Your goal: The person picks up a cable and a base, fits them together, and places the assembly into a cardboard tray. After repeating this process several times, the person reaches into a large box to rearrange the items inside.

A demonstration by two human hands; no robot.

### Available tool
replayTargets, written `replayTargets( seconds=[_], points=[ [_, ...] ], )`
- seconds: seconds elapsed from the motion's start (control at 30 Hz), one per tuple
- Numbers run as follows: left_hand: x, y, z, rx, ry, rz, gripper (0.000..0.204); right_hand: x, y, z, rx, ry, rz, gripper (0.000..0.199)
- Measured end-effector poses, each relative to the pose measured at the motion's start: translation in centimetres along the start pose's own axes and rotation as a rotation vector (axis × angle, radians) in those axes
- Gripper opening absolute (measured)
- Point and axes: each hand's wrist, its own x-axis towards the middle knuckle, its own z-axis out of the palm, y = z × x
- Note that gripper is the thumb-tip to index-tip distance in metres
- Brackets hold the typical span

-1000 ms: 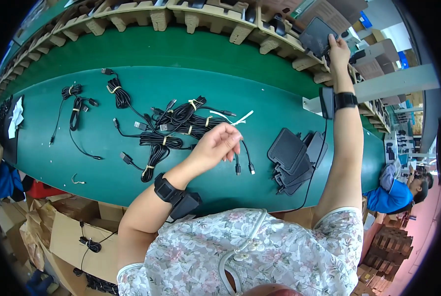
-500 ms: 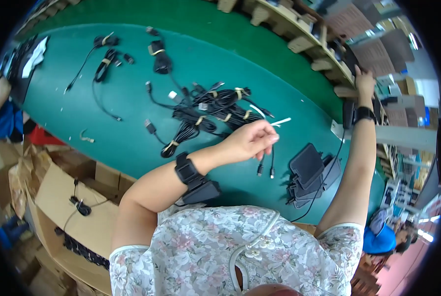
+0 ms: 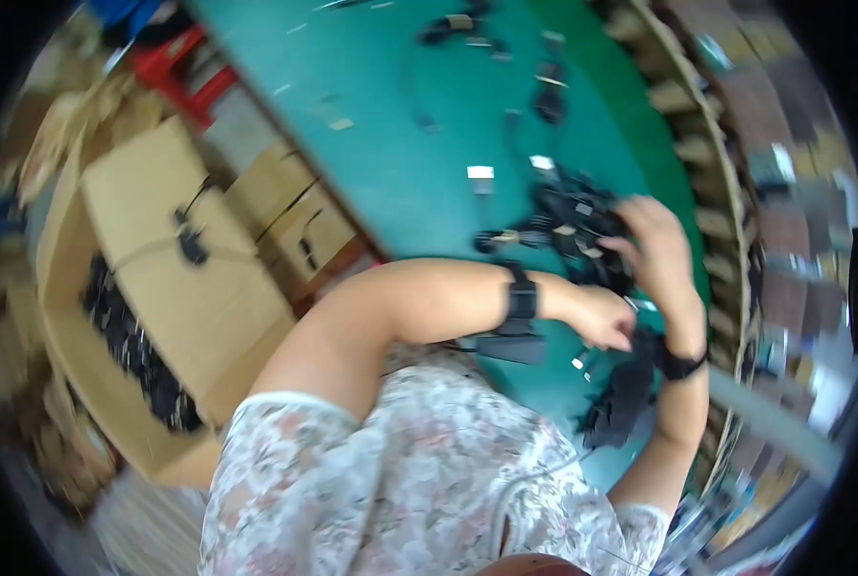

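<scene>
Over the green table (image 3: 381, 144), right hand (image 3: 657, 248) is at the right edge of the pile of bundled black cables (image 3: 578, 213), fingers bent, partly spread; blurred, can't tell if it has hold of one. Left hand (image 3: 600, 319) is just below the pile, fingers curled in; can't tell what, if anything, they hold. Flat black pieces (image 3: 621, 408) lie near the right wrist. Cardboard box (image 3: 141, 211) at left, black cables inside.
</scene>
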Motion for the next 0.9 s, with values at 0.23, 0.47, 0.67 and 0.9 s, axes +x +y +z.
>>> replayTargets(
  seconds=[0.23, 0.47, 0.67, 0.9],
  points=[
    [-0.8, 5.5, -0.8, -0.733, 0.191, 0.014, 0.062, -7.5, 1.9, -4.2, 1.351, 0.398, 0.443, 0.017],
    [0.5, 4.7, -2.8, -1.097, 0.322, 0.241, 0.048, -8.3, -3.6, -4.4, 1.191, 0.595, 0.531, 0.020],
    [-2.6, 6.7, -2.1, 0.064, 0.896, 0.189, 0.054, -11.0, -1.3, -4.7, 0.559, 0.626, 0.662, 0.018],
    [-1.8, 5.4, -3.6, 0.477, 0.880, 0.411, 0.069, -11.0, -5.0, -4.9, 0.891, 0.411, 0.687, 0.025]
  ],
)
